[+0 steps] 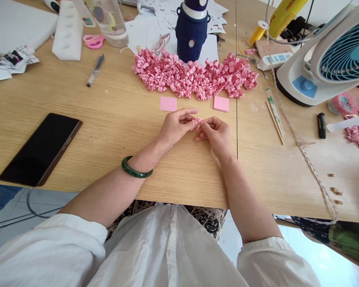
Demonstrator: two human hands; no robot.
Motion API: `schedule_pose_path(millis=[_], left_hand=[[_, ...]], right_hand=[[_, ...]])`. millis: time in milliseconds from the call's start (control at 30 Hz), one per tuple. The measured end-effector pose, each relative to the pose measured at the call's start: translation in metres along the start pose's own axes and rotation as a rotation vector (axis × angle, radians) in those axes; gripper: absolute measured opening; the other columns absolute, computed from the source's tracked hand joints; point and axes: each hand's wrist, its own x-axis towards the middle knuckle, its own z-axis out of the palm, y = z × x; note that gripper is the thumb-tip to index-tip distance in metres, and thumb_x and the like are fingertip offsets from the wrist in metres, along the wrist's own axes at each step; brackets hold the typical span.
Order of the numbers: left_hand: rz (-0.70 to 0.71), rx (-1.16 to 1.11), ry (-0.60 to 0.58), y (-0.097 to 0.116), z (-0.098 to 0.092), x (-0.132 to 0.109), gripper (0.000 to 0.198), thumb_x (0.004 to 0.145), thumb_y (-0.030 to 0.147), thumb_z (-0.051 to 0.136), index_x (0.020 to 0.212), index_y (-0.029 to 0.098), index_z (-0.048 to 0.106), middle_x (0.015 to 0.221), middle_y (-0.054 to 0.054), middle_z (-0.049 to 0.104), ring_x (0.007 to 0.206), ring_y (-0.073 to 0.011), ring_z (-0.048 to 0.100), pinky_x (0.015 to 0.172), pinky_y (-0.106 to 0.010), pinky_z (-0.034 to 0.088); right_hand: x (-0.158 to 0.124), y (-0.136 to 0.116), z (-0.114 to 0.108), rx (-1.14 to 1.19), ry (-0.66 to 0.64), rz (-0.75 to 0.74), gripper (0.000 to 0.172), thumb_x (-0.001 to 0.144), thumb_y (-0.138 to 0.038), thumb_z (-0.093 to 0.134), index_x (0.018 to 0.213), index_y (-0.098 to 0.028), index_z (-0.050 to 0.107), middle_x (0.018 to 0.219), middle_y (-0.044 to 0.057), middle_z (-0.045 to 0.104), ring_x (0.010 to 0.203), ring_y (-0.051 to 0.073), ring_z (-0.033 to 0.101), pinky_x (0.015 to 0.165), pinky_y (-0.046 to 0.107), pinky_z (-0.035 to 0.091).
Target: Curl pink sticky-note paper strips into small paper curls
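My left hand [177, 124] and my right hand [214, 133] meet over the table, fingertips pinched around one small pink paper curl [198, 120]. Much of that curl is hidden by the fingers. Just beyond my hands lie two pieces of pink paper: a flat rectangle [168, 104] on the left and a small stack [221, 103] on the right. Behind them spreads a wide heap of looped pink paper curls [194, 77]. A dark green bangle [134, 169] circles my left wrist.
A dark blue bottle [192, 34] stands behind the heap. Leftward are a phone [42, 149], a pen [95, 71] and pink scissors [93, 41]. On the right are a fan [308, 56], wooden sticks [274, 122], a black marker [321, 126] and a twisted cord [312, 165].
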Motion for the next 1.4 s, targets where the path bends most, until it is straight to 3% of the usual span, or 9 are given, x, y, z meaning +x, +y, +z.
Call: schedule_pose_path(millis=[300, 567, 833, 1167, 1400], left_hand=[[-0.04, -0.024, -0.009, 0.0, 0.002, 0.0, 0.026, 0.076, 0.002, 0.074, 0.101, 0.009, 0.074, 0.071, 0.001, 0.071, 0.063, -0.0089, 0.062, 0.071, -0.027, 0.054], [-0.042, 0.012, 0.003, -0.001, 0.001, 0.0, 0.025, 0.077, 0.007, 0.079, 0.101, 0.01, 0.075, 0.076, -0.001, 0.073, 0.064, -0.01, 0.065, 0.073, -0.027, 0.056], [-0.076, -0.064, 0.005, 0.003, 0.002, -0.001, 0.023, 0.076, 0.006, 0.078, 0.098, 0.011, 0.073, 0.069, 0.001, 0.071, 0.062, -0.0098, 0.062, 0.07, -0.027, 0.055], [-0.069, -0.061, 0.005, 0.001, 0.0, 0.0, 0.029, 0.073, 0.009, 0.082, 0.1, 0.01, 0.072, 0.07, 0.0, 0.071, 0.066, -0.012, 0.066, 0.077, -0.031, 0.056], [-0.085, -0.102, 0.031, 0.004, 0.001, 0.0, 0.03, 0.074, 0.005, 0.078, 0.103, 0.009, 0.069, 0.07, 0.002, 0.07, 0.066, -0.0098, 0.066, 0.076, -0.027, 0.054]], right_hand=[[-0.005, 0.001, 0.002, -0.31, 0.083, -0.251, 0.018, 0.082, -0.016, 0.066, 0.069, -0.021, 0.055, 0.065, -0.004, 0.064, 0.054, 0.008, 0.057, 0.053, 0.024, 0.048], [-0.004, 0.007, -0.001, -0.582, 0.112, -0.46, 0.019, 0.086, -0.018, 0.063, 0.071, -0.022, 0.052, 0.068, -0.003, 0.062, 0.061, 0.01, 0.051, 0.06, 0.026, 0.043], [-0.004, 0.007, -0.005, -0.785, 0.048, -0.664, 0.021, 0.09, -0.014, 0.055, 0.072, -0.022, 0.05, 0.074, -0.001, 0.056, 0.065, 0.012, 0.05, 0.062, 0.027, 0.041], [-0.004, 0.004, -0.01, -0.888, -0.033, -0.704, 0.019, 0.098, -0.019, 0.052, 0.08, -0.022, 0.058, 0.085, 0.003, 0.062, 0.072, 0.015, 0.053, 0.066, 0.029, 0.042], [-0.001, 0.007, -0.016, -0.888, -0.068, -0.731, 0.023, 0.097, -0.014, 0.048, 0.097, -0.024, 0.069, 0.102, 0.007, 0.07, 0.094, 0.02, 0.065, 0.08, 0.033, 0.05]])
